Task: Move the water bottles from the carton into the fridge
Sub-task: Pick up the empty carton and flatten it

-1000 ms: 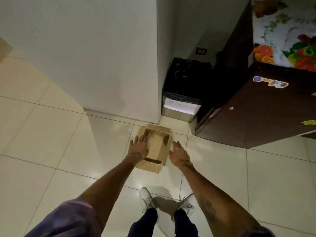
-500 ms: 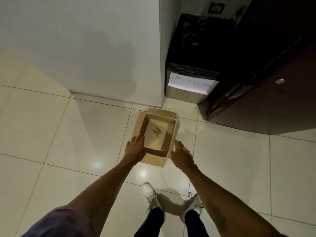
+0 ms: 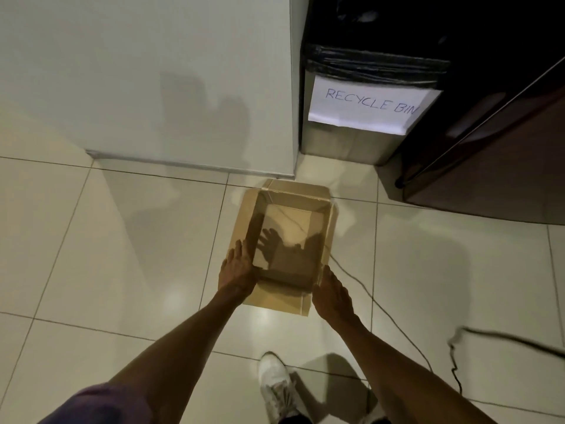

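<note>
Left hand (image 3: 240,270) and right hand (image 3: 331,293) press flat, fingers straight, against opposite sides of the carton (image 3: 293,192).

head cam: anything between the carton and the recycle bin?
Nothing. In the head view only a short strip of bare floor tile separates the carton from the recycle bin; they do not touch.

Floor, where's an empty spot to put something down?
Bare tiles lie left of the carton, below the white wall. Right of the carton a cable crosses the tiles. It is tight between carton, recycle bin and brown fridge door.
</note>
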Available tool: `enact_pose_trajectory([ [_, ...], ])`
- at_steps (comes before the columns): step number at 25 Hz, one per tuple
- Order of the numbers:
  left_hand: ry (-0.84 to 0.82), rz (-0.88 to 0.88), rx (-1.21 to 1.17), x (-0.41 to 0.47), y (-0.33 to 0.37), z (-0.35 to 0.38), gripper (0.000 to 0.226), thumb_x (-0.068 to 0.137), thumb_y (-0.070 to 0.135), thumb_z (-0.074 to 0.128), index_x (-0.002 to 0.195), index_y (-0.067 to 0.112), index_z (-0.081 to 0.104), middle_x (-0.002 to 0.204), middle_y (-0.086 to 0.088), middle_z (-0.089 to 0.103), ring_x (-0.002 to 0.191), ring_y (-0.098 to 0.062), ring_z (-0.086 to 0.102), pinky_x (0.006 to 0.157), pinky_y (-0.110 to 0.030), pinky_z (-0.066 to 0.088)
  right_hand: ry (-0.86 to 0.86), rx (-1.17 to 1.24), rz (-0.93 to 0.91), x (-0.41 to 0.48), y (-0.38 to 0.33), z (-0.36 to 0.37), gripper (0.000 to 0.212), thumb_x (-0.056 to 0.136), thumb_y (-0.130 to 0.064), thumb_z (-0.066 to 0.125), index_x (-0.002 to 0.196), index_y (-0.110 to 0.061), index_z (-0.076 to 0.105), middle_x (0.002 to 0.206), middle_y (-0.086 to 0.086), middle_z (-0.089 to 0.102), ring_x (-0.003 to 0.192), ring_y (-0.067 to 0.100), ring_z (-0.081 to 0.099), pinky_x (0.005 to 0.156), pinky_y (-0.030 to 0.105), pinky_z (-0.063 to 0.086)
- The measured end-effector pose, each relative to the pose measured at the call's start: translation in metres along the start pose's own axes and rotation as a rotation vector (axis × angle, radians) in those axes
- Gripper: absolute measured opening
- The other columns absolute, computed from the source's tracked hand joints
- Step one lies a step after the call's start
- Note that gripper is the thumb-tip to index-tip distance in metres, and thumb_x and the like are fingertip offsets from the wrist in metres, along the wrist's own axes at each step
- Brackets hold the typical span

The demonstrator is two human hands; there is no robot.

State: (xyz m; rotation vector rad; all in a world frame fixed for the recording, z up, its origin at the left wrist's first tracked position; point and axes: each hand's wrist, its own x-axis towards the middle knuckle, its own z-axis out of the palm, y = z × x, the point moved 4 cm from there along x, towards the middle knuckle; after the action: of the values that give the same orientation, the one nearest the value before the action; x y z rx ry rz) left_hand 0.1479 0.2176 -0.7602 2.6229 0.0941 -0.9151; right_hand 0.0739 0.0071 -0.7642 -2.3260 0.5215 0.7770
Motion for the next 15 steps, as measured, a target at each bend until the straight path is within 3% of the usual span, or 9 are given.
enact_pose_trajectory([
  [2,0.016,-0.032,0.009,0.018,-0.014,0.010,0.082,0.094,0.024,0.060,0.156,0.008,0.008,0.162,-0.013,0.016,0.143,-0.035,0.031,0.115,-0.050,0.035,0.070,0.026,0.027,0.015,0.007,0.012,0.045,0.101,-0.024,0.042,0.143,-0.010,0.034,0.131,0.010,0.056,0.112,0.025,0.061,0.089,0.030,0.049],
  [4,0.032,-0.039,0.018,0.036,-0.025,0.022,0.084,0.092,0.021,0.062,0.155,0.008,0.008,0.159,-0.014,0.022,0.139,-0.034,0.036,0.112,-0.048,0.039,0.084,0.107,0.113,0.031,0.016,0.027,0.053,0.100,-0.021,0.047,0.147,-0.009,0.028,0.137,0.011,0.051,0.116,0.025,0.058,0.085,0.025,0.046],
  [7,0.041,-0.053,-0.016,0.061,-0.037,0.037,0.082,0.092,0.021,0.063,0.153,0.009,0.011,0.149,-0.015,0.038,0.128,-0.034,0.049,0.102,-0.049,0.049,0.092,0.079,0.161,0.052,0.022,0.050,0.054,0.102,-0.028,0.042,0.148,-0.005,0.025,0.135,0.012,0.053,0.113,0.030,0.061,0.093,0.036,0.051],
  [10,0.054,-0.044,-0.018,0.076,-0.046,0.054,0.079,0.095,0.023,0.061,0.155,0.010,0.010,0.149,-0.013,0.040,0.123,-0.036,0.055,0.099,-0.053,0.050,0.073,0.175,0.212,0.060,0.029,0.075,0.052,0.102,-0.034,0.041,0.146,-0.009,0.028,0.129,0.014,0.057,0.112,0.036,0.059,0.097,0.048,0.049],
  [15,0.069,-0.088,-0.001,0.096,-0.063,0.066,0.075,0.096,0.027,0.059,0.153,0.012,0.014,0.141,-0.013,0.049,0.114,-0.036,0.061,0.095,-0.052,0.052,0.110,0.301,0.283,0.061,0.043,0.104,0.050,0.100,-0.018,0.044,0.146,-0.013,0.027,0.120,0.020,0.059,0.109,0.039,0.059,0.092,0.047,0.048],
])
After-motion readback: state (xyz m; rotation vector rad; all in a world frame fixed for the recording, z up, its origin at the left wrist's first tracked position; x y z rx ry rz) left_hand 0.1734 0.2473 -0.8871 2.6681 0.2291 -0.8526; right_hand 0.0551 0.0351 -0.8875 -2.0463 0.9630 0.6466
